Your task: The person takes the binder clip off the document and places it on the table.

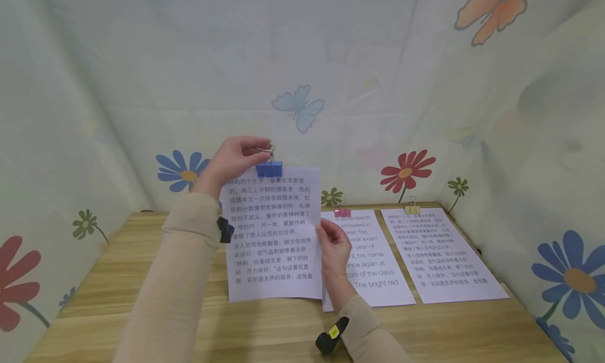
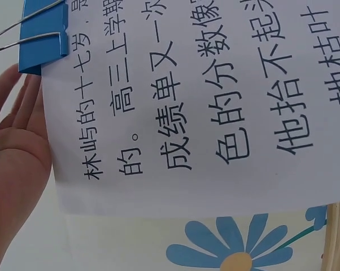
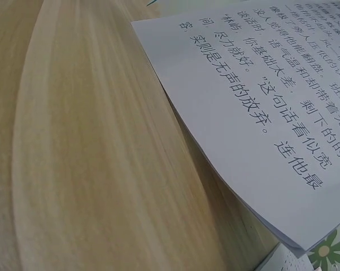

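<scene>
A stack of printed paper sheets (image 1: 271, 237) with Chinese text is held up above the table, tilted toward me. A blue binder clip (image 1: 270, 169) sits on its top edge. My left hand (image 1: 238, 158) pinches the clip's wire handles between thumb and fingers; in the left wrist view the blue clip (image 2: 43, 36) bites over the paper's edge. My right hand (image 1: 336, 247) pinches the right edge of the sheets about halfway down. In the right wrist view the lower corner of the sheets (image 3: 260, 147) shows several layers, and the right hand is almost wholly out of frame.
To the right on the wooden table (image 1: 264, 331) lie an English-text stack (image 1: 378, 258) with a pink binder clip (image 1: 342, 213) and a Chinese-text stack (image 1: 449, 258) with a yellow binder clip (image 1: 413, 209). A flower-and-butterfly curtain (image 1: 227, 63) surrounds the table's back and sides.
</scene>
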{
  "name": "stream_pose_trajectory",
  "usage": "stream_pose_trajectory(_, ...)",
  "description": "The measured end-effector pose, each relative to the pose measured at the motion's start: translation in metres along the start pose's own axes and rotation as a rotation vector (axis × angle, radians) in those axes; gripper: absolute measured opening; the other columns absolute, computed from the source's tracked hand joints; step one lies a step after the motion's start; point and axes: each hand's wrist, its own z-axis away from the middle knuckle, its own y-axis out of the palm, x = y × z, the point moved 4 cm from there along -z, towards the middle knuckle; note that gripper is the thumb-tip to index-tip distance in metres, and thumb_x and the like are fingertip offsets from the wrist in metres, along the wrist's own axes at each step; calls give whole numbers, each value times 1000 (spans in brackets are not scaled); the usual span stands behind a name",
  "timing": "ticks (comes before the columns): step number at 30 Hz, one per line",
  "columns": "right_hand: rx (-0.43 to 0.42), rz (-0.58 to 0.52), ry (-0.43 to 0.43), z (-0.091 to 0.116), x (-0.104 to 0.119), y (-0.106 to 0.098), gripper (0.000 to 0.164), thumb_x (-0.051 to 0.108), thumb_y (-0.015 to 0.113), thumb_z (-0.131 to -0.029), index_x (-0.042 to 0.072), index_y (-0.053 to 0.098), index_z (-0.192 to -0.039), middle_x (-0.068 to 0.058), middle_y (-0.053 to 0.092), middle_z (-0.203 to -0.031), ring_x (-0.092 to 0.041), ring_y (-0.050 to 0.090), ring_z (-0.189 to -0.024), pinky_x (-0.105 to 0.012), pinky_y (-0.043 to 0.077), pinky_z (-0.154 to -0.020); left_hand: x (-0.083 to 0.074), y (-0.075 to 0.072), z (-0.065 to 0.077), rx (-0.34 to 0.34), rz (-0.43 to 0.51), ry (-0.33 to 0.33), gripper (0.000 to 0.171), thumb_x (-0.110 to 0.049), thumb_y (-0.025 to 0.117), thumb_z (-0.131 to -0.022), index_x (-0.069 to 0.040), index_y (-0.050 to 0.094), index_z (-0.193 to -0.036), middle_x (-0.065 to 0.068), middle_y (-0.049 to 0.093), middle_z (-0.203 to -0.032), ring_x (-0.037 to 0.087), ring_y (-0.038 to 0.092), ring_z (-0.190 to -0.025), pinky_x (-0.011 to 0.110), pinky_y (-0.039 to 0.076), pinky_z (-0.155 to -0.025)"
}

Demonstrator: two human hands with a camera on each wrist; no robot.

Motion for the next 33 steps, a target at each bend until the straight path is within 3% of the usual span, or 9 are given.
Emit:
stream_pose_trajectory(14, 1, -4, 12, -1, -2, -1, 23, -5, 76, -83, -8, 70, -105, -3, 73, -93, -10, 66, -80, -19, 55, -74, -3, 6, 1, -16, 9, 7, 40, -15, 67, -96, -7, 61, -136, 12, 64, -130, 25, 61, -118, 39, 43, -106)
stream_pose_trajectory(23, -15, 6, 30, -2, -5, -2, 21, -5, 76, -82, -3, 72, -103, -5, 72, -94, -11, 65, -81, -20, 55, -75, -4, 9, 0, -26, 41, 26, 48, -10, 64, -97, -8, 53, -143, 12, 61, -134, 24, 59, -121, 38, 43, -106)
stream_pose_trajectory(33, -25, 13, 54, -2, -6, -3, 21, -3, 76, -83, -2, 72, -104, -6, 72, -95, -12, 65, -81, -20, 55, -75, -7, 7, 0, -128, 60, 35, 41, -5, 64, -96, -6, 59, -137, 14, 66, -123, 24, 63, -112, 35, 48, -101)
